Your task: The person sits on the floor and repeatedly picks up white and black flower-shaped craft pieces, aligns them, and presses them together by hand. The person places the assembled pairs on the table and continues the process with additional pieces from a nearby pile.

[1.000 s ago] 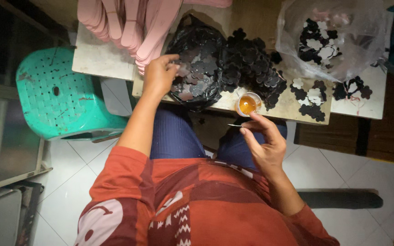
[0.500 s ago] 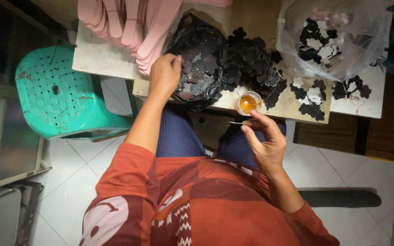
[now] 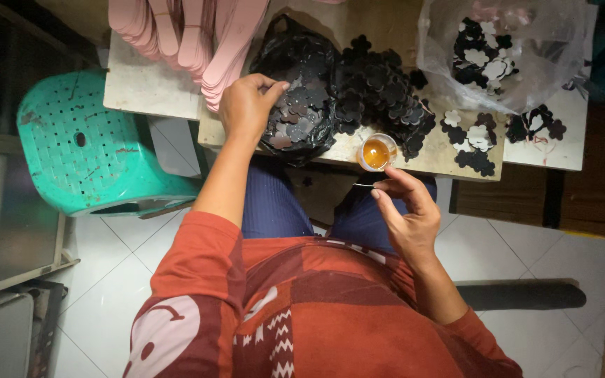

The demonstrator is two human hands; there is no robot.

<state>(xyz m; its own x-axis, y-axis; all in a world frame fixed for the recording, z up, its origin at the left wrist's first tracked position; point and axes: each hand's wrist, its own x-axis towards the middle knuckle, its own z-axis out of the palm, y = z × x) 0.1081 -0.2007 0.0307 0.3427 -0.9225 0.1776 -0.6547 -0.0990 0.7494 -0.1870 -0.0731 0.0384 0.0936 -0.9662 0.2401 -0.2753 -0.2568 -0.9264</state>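
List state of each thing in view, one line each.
left hand: grip pinching in the black pieces
right hand: grip pinched on thin stick
black bag: open, full of black pieces
small cup: upright, amber liquid inside
clear bag: open, part filled
green stool: upright, unoccupied

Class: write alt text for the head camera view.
A seated person's left hand picks at black flower-shaped cutouts in a black bag, while the right hand pinches a thin stick beside a small cup of amber liquid.
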